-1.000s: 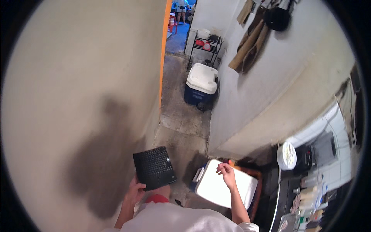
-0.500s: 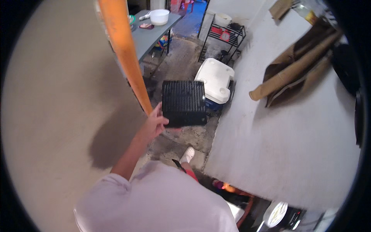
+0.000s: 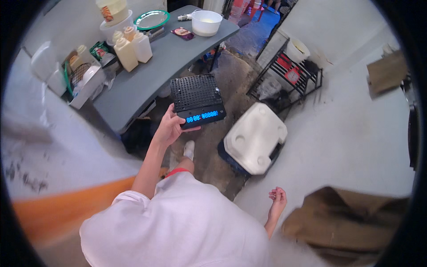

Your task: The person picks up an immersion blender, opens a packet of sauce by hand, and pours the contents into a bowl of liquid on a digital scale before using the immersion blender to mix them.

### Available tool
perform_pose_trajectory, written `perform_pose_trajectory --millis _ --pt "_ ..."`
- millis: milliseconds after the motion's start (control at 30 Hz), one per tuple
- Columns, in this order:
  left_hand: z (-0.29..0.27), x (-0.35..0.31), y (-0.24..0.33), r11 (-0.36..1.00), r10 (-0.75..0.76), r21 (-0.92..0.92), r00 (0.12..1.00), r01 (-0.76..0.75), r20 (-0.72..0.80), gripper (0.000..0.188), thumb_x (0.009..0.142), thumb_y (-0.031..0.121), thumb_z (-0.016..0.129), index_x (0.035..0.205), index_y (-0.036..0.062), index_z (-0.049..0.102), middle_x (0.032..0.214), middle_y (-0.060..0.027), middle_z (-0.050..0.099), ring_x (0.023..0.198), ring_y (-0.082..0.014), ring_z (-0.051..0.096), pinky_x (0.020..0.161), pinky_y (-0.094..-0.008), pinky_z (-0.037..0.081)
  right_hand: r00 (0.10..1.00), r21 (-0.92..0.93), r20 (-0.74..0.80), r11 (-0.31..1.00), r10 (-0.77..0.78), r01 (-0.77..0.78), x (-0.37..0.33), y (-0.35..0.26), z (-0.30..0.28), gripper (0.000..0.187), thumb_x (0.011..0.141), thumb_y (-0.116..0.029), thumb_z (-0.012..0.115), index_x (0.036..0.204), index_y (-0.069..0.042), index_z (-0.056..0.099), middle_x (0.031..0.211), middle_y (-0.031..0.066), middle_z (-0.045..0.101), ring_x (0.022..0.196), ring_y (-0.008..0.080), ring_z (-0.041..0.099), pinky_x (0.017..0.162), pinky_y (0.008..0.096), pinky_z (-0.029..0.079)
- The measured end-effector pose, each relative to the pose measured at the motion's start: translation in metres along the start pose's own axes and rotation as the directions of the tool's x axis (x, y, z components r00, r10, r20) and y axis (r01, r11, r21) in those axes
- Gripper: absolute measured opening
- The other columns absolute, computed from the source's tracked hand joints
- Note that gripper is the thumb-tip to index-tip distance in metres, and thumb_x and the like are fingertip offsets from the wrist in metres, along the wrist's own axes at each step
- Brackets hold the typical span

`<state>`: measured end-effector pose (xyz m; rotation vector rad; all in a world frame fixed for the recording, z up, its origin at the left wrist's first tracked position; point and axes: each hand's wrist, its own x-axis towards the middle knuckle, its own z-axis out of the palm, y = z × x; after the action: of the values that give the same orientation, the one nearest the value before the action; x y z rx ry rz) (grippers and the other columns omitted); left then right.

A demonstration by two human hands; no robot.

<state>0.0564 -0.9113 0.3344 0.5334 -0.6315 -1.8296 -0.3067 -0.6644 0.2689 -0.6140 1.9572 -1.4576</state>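
My left hand [image 3: 168, 126] grips the near left corner of a black digital scale [image 3: 194, 92], thumb on top and fingers underneath. The scale has a textured top plate and a glowing blue display along its near edge. It is held up over the floor, beside the grey table [image 3: 171, 55]. My right hand [image 3: 278, 200] hangs at my right side, apart from anything, its fingers loosely bent with nothing visible in them.
On the table stand squeeze bottles [image 3: 133, 51], a green-rimmed tray [image 3: 151, 20] and a white tub [image 3: 207, 23]. A white-lidded cooler [image 3: 255, 138] and a black rack [image 3: 289, 73] are ahead right. An orange post [image 3: 75, 204] is at left; brown cloth [image 3: 351, 222] at right.
I have moved forward past the orange post, and the table and cooler are nearer. The scale's display now glows blue. My right hand has come into view.
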Motion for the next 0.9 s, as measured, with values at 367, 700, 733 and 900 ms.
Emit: perform_pose_trajectory --millis 367,700,733,900 --pt "-0.087 0.292 0.031 0.999 -0.033 0.012 0.975 0.036 -0.221 0.070 0.066 -0.005 0.044 0.126 0.0116 0.013 0.119 -0.0205 0.039 0.106 -0.0361 0.046 0.085 -0.0597 0.038 0.926 0.172 0.228 0.923 0.302 -0.343 0.294 -0.009 0.234 0.031 0.086 -0.029 0.045 0.102 -0.002 0.049 0.087 0.0075 0.052 0.078 0.0161 0.054 0.063 0.0272 0.043" --pt "-0.133 0.474 -0.042 0.922 -0.008 -0.343 0.876 -0.181 -0.483 0.069 0.066 -0.004 0.041 0.127 0.0177 0.018 0.124 -0.0197 0.034 0.108 -0.0414 0.043 0.081 -0.0628 0.039 0.541 -0.038 0.841 0.999 0.026 0.011 0.633 -0.238 0.622 0.055 0.083 -0.043 0.047 0.117 0.001 0.042 0.113 0.0133 0.046 0.085 0.0215 0.055 0.064 0.0344 0.049" --pt "-0.130 0.487 -0.046 0.915 -0.008 -0.354 0.869 -0.193 -0.494 0.069 0.066 -0.004 0.041 0.127 0.0179 0.017 0.124 -0.0200 0.034 0.108 -0.0417 0.043 0.081 -0.0627 0.039 0.466 -0.065 0.884 0.997 0.041 0.035 0.653 -0.251 0.662 0.060 0.083 -0.040 0.049 0.122 0.002 0.033 0.121 0.0185 0.037 0.087 0.0244 0.056 0.061 0.0343 0.050" --pt "-0.137 0.532 -0.041 0.909 -0.017 -0.325 0.758 -0.260 -0.653 0.074 0.067 -0.004 0.040 0.131 0.0219 0.012 0.126 -0.0192 0.032 0.111 -0.0417 0.040 0.083 -0.0639 0.037 0.176 -0.327 0.932 0.945 0.318 0.022 0.670 -0.292 0.781 0.051 0.081 -0.007 0.038 0.127 0.003 0.019 0.122 0.0240 0.035 0.090 0.0346 0.056 0.064 0.0383 0.054"
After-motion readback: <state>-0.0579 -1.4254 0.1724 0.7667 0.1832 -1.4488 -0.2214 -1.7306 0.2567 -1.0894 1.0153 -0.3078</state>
